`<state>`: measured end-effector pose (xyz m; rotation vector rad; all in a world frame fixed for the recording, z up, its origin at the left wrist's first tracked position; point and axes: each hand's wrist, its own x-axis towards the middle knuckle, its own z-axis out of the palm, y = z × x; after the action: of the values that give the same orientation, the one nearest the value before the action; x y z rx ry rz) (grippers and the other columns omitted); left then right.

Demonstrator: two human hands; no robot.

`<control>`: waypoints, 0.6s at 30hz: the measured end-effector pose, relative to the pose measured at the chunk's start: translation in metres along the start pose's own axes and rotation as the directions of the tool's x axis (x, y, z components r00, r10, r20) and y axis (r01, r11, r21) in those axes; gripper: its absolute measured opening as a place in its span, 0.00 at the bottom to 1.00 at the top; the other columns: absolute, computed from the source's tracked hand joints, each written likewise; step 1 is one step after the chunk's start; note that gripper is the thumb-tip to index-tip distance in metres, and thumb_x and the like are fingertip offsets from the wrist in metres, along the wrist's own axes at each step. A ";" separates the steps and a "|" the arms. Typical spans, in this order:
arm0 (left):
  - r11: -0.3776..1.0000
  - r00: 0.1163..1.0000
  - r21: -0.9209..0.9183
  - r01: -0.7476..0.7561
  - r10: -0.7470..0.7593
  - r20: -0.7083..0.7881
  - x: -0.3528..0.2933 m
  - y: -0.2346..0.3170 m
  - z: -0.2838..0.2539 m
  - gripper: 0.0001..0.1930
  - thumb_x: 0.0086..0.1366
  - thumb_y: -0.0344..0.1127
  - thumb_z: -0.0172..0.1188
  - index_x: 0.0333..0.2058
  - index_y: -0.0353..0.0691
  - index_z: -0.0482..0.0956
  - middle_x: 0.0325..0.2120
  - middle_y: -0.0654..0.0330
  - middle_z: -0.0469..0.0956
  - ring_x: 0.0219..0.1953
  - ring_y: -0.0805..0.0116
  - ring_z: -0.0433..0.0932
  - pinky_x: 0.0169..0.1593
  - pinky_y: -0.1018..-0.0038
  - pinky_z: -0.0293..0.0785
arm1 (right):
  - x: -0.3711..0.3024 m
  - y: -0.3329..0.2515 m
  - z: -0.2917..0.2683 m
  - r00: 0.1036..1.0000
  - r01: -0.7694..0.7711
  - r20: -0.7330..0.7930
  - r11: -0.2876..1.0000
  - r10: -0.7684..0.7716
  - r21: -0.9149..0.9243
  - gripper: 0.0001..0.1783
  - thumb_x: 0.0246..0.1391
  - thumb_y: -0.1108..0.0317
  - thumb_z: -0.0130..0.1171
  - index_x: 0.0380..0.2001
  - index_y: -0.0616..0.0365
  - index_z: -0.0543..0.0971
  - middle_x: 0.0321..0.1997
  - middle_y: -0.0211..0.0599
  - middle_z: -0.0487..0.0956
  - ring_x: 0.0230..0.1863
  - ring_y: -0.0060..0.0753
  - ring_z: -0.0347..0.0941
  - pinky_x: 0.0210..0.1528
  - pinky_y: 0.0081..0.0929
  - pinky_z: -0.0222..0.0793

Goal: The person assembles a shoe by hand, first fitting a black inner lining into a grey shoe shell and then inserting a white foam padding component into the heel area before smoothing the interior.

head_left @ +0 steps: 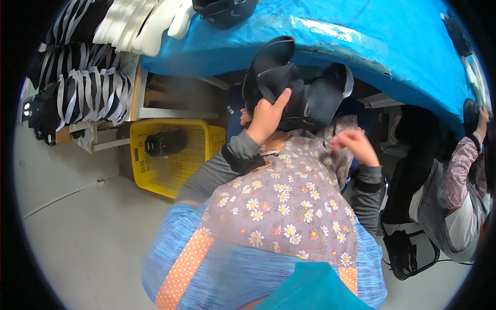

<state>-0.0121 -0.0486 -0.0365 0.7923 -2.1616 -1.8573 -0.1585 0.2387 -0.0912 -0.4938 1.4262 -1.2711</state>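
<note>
Over my lap, below the edge of the blue-covered table, my left hand (270, 117) grips a black shoe upper (281, 81). The thumb presses on its ribbed mesh, and a long curved black flap rises behind it. A second black shoe part (328, 97) with a pale edge lies right beside it; I cannot tell whether the two are joined. My right hand (356, 145) is apart from them, to the right above the flowered apron (289, 206). Its fingers are curled together, and whatever they may pinch is hidden or too small to make out.
A blue-covered table (361, 36) spans the front, with white foot-shaped forms (160, 28) and a black shoe (226, 11) on it. Black-and-white shoe parts (93, 95) fill a rack at left. A yellow basket (178, 178) holds a black item. Another person's sleeve (461, 165) shows at right.
</note>
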 end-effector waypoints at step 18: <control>0.833 0.901 0.345 -0.433 0.408 0.147 -0.033 0.017 -0.029 0.28 0.61 0.45 0.67 0.54 0.33 0.74 0.45 0.45 0.79 0.47 0.44 0.78 0.52 0.61 0.74 | 0.088 0.015 0.077 0.974 0.191 -0.084 0.567 -0.210 0.801 0.30 0.57 0.68 0.57 0.63 0.62 0.67 0.62 0.41 0.74 0.65 0.43 0.68 0.69 0.44 0.60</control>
<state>0.0249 -0.0553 -0.0079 0.2627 -2.5149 -1.2931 -0.1114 0.1372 -0.1291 -0.0235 0.6249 -1.9311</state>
